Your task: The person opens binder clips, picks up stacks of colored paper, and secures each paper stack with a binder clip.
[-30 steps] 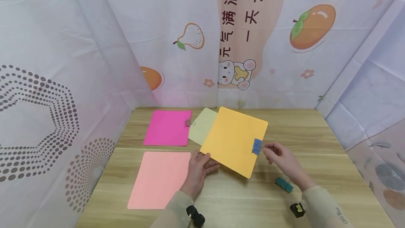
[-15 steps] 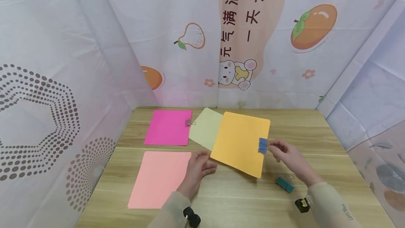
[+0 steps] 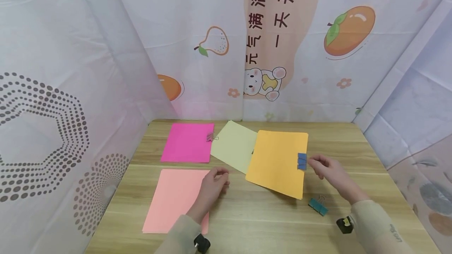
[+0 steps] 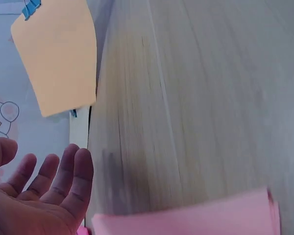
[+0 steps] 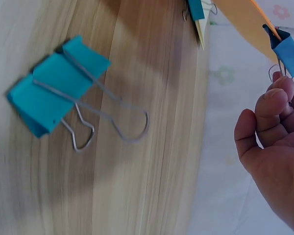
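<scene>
My right hand (image 3: 332,175) pinches the wire handles of a blue binder clip (image 3: 302,161), seen closer in the right wrist view as the blue clip (image 5: 288,53). That clip is fastened on the right edge of a stack of orange-yellow paper (image 3: 277,160), held raised and tilted, its lower edge sagging. Behind it lies pale green paper (image 3: 233,144), partly covered, with a teal clip (image 5: 196,9) on its edge. My left hand (image 3: 212,187) holds nothing; its fingers are loosely bent over the right edge of the salmon-pink paper (image 3: 174,197).
A loose teal binder clip (image 3: 318,206) lies on the wooden table (image 3: 261,226), below my right hand. Magenta paper (image 3: 187,143) with a pinkish clip (image 3: 210,137) lies at the back left. A printed curtain (image 3: 212,7) hangs behind the table.
My left hand has let go of the orange-yellow paper's lower left corner and drawn back left. My right hand has carried the clipped stack rightward and turned it straighter, uncovering more pale green paper.
</scene>
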The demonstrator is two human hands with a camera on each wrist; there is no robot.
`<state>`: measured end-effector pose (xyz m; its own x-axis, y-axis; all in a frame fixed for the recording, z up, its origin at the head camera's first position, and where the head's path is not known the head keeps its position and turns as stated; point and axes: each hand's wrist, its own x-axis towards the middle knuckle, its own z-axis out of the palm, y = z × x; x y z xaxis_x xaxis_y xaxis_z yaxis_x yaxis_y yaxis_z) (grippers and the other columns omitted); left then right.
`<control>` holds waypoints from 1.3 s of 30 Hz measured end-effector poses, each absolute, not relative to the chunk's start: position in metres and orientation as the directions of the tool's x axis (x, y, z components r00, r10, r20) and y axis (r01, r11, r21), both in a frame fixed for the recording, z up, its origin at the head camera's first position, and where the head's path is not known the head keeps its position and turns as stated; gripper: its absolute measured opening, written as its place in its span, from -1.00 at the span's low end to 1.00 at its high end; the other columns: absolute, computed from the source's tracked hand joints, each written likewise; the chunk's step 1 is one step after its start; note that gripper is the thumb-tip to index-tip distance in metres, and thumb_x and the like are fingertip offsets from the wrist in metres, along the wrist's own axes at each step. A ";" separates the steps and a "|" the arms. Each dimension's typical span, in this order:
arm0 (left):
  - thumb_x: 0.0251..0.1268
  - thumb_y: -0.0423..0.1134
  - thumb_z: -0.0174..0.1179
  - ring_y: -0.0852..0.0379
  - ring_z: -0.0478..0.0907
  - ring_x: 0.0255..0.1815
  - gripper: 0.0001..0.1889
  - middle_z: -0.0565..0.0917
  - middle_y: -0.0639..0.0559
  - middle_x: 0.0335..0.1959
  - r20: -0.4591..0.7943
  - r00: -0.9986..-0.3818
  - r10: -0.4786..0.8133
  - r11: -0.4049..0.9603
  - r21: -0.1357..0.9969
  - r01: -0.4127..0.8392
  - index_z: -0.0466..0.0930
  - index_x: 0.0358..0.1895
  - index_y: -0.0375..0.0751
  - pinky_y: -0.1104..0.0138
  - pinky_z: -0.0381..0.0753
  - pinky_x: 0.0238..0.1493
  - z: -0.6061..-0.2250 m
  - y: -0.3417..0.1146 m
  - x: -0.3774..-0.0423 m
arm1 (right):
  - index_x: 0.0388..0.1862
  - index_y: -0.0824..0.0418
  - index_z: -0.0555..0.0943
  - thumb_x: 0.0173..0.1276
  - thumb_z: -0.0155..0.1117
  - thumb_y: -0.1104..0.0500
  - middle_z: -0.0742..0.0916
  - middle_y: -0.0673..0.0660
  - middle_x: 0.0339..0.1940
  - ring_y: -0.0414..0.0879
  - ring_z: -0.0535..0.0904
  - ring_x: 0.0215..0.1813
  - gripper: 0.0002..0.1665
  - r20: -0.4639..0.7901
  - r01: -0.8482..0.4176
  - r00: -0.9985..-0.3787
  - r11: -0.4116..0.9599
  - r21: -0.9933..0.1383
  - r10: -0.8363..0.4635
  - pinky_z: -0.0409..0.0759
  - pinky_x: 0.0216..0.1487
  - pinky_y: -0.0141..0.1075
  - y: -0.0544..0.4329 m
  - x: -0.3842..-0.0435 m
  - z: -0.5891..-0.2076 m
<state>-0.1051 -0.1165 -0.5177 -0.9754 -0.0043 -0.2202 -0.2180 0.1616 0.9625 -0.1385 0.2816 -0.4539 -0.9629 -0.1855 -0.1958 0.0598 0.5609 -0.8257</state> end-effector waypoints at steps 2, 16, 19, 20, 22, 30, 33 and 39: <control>0.52 -0.14 0.14 0.00 0.69 -0.08 -0.69 0.68 -0.14 0.06 -0.192 -0.981 -0.014 0.256 0.948 -0.189 0.59 0.17 -0.20 0.19 0.70 -0.17 -0.517 -0.123 -0.104 | 0.26 0.31 0.48 0.61 0.01 -0.23 0.54 0.19 -0.36 0.10 0.50 -0.27 -0.35 -0.196 0.061 -0.963 0.565 -0.823 -0.182 0.45 -0.14 -0.15 0.285 -0.139 -0.454; 0.47 -0.24 0.18 -0.16 0.63 0.13 -0.76 0.68 -0.14 0.10 -0.027 -1.000 -0.013 0.642 0.766 -0.029 0.64 0.10 -0.19 -0.06 0.62 0.11 -0.522 -0.163 -0.094 | 0.44 0.40 0.34 0.62 -0.05 -0.28 0.54 0.12 -0.42 0.03 0.51 -0.13 -0.18 -0.247 0.114 -0.960 0.627 -0.771 -0.130 0.47 0.02 -0.15 0.307 -0.145 -0.452; 0.45 -0.28 0.19 -0.22 0.58 0.21 -0.77 0.69 -0.15 0.07 0.013 -1.000 0.007 0.702 0.712 0.014 0.64 0.07 -0.23 -0.11 0.55 0.20 -0.527 -0.171 -0.092 | 0.42 0.42 0.34 0.61 -0.06 -0.30 0.52 0.10 -0.45 0.05 0.49 -0.07 -0.15 -0.258 0.128 -0.959 0.632 -0.764 -0.117 0.46 0.07 -0.09 0.312 -0.147 -0.451; 0.44 -0.29 0.19 -0.23 0.57 0.22 -0.77 0.70 -0.16 0.07 0.026 -1.000 0.013 0.714 0.699 0.028 0.64 0.06 -0.25 -0.11 0.53 0.23 -0.528 -0.173 -0.091 | 0.40 0.43 0.35 0.61 -0.06 -0.30 0.52 0.10 -0.47 0.07 0.48 -0.03 -0.16 -0.259 0.130 -0.959 0.631 -0.765 -0.117 0.45 0.09 -0.06 0.313 -0.147 -0.451; 0.42 -0.31 0.19 -0.23 0.57 0.21 -0.78 0.70 -0.15 0.05 0.055 -0.998 0.022 0.740 0.670 0.053 0.65 0.04 -0.26 -0.10 0.51 0.25 -0.531 -0.177 -0.089 | 0.33 0.43 0.37 0.60 -0.07 -0.32 0.50 0.09 -0.50 0.12 0.46 0.06 -0.16 -0.264 0.136 -0.958 0.638 -0.758 -0.109 0.44 0.15 0.00 0.316 -0.149 -0.451; 0.32 -0.36 0.28 -0.24 0.60 0.11 -0.83 0.73 -0.10 -0.02 0.167 -0.981 0.095 0.820 0.546 0.173 0.68 -0.06 -0.22 -0.13 0.54 0.16 -0.535 -0.186 -0.081 | 0.19 0.42 0.39 0.60 -0.09 -0.34 0.48 0.10 -0.52 0.19 0.43 0.16 -0.20 -0.278 0.142 -0.954 0.647 -0.749 -0.113 0.41 0.16 0.08 0.331 -0.155 -0.455; 0.31 -0.34 0.30 -0.27 0.57 0.15 -0.81 0.71 -0.12 0.04 0.158 -0.980 0.120 0.839 0.512 0.185 0.68 -0.04 -0.19 -0.18 0.51 0.17 -0.537 -0.187 -0.078 | 0.18 0.38 0.42 0.61 -0.08 -0.31 0.49 0.09 -0.48 0.12 0.49 -0.04 -0.26 -0.273 0.130 -0.955 0.669 -0.732 -0.114 0.41 0.01 -0.06 0.334 -0.157 -0.457; 0.31 -0.28 0.31 -0.31 0.52 0.20 -0.78 0.67 -0.15 0.12 0.154 -0.975 0.157 0.875 0.436 0.210 0.67 -0.01 -0.16 -0.23 0.49 0.14 -0.541 -0.189 -0.073 | 0.29 0.36 0.40 0.60 -0.07 -0.33 0.53 0.14 -0.33 0.00 0.46 -0.23 -0.21 -0.300 0.129 -0.946 0.712 -0.691 -0.120 0.39 -0.14 -0.12 0.338 -0.163 -0.458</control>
<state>-0.0733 -0.1887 -0.5406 -0.9755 0.1572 0.1540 0.2099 0.8753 0.4358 -0.1633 0.3385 -0.4578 -0.9464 -0.1197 -0.3000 0.1289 0.7116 -0.6907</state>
